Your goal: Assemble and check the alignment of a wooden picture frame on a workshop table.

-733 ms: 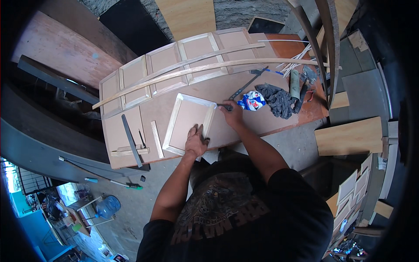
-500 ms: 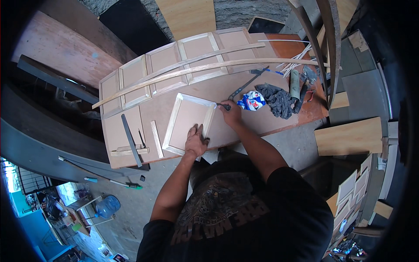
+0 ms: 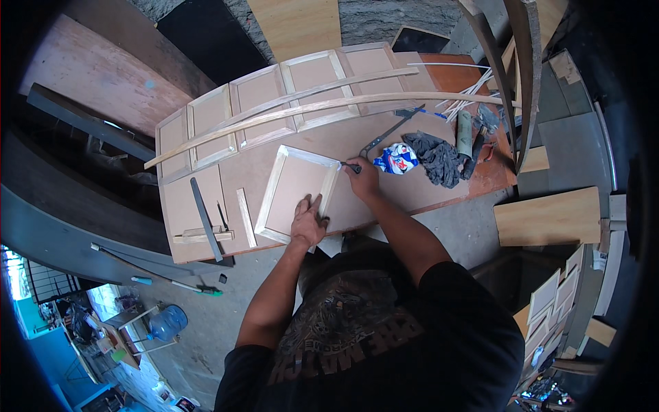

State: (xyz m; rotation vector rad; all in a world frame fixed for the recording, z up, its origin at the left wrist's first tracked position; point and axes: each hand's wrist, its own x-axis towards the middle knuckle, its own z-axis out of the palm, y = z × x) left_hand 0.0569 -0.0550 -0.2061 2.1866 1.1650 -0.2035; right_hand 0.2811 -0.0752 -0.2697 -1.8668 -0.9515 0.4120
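Observation:
A small panel with a pale wooden frame [image 3: 270, 192] lies tilted on the workbench in front of me. My left hand [image 3: 308, 221] rests on its lower right part, fingers stretched over the board and the frame's right strip. At the upper right corner of the frame, my right hand [image 3: 364, 180] is closed around a small dark-handled tool [image 3: 353, 167]; its tip meets the corner, and its exact kind is unclear. Just beyond that hand lies a long dark metal bar [image 3: 391, 132]. A blue and white plastic packet [image 3: 397, 158] sits to the right of it.
Several framed panels [image 3: 312, 73] line the bench's far side, crossed by two long wooden strips [image 3: 274, 117]. A dark flat bar [image 3: 204, 216] and a short strip [image 3: 246, 218] lie left. A crumpled black bag [image 3: 434, 156] and a grey-green cylinder [image 3: 464, 133] lie right.

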